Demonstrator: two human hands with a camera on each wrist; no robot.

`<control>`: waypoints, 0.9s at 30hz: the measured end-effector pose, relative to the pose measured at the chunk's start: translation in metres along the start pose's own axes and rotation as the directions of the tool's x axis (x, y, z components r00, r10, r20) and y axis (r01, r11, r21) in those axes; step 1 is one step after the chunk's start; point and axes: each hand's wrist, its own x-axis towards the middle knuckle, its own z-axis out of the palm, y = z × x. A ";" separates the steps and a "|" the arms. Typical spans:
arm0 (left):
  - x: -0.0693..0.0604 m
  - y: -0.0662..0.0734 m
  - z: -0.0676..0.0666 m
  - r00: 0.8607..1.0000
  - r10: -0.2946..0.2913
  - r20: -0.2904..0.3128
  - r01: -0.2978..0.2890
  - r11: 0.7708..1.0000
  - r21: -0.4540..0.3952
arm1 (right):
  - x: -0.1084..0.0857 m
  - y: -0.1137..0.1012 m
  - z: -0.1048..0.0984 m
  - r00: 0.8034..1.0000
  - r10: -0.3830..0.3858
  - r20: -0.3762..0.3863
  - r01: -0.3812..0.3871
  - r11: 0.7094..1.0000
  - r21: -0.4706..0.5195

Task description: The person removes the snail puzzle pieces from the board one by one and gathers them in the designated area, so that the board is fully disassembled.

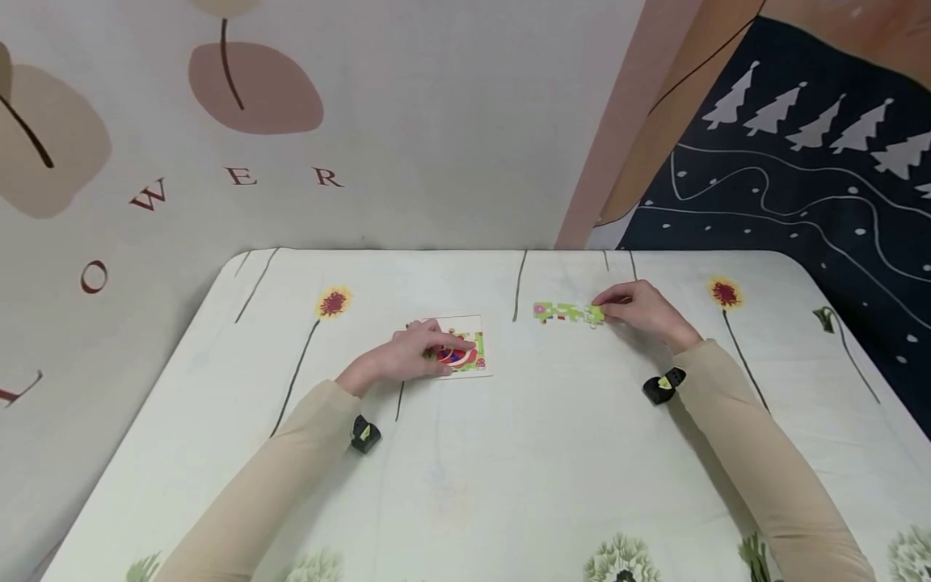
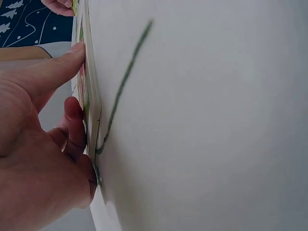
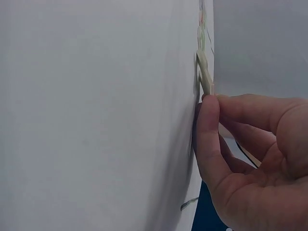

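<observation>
Right hand pinches a puzzle piece; beneath the loosely spread left hand lies the puzzle board

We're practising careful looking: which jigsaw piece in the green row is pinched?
The rightmost piece, tilted in the right hand; in the head view, the other pieces lie left of it, unheld.

- You work with two hands: your left hand and your right hand
- One puzzle board before you
- One row of puzzle pieces
- Two black wrist devices
- Two printed sunflowers
</observation>
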 end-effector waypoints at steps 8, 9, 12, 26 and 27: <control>0.000 -0.001 0.000 1.000 0.008 -0.004 -0.008 1.000 -0.002 | 0.003 -0.001 -0.001 1.000 0.022 0.007 -0.022 1.000 0.007; 0.000 0.000 0.000 1.000 0.007 -0.003 -0.007 1.000 -0.004 | 0.003 -0.001 -0.001 1.000 0.021 0.007 -0.021 1.000 0.007; -0.001 0.000 0.000 1.000 0.004 0.001 -0.004 1.000 -0.008 | 0.003 0.000 -0.002 1.000 0.008 0.005 -0.008 1.000 0.007; 0.000 0.000 0.001 1.000 -0.005 0.001 0.005 1.000 -0.019 | 0.001 -0.001 -0.003 0.999 -0.018 0.039 0.017 1.000 0.010; 0.000 0.000 0.001 1.000 -0.005 0.001 0.005 1.000 -0.016 | 0.001 -0.002 -0.003 0.999 -0.019 0.039 0.018 1.000 0.011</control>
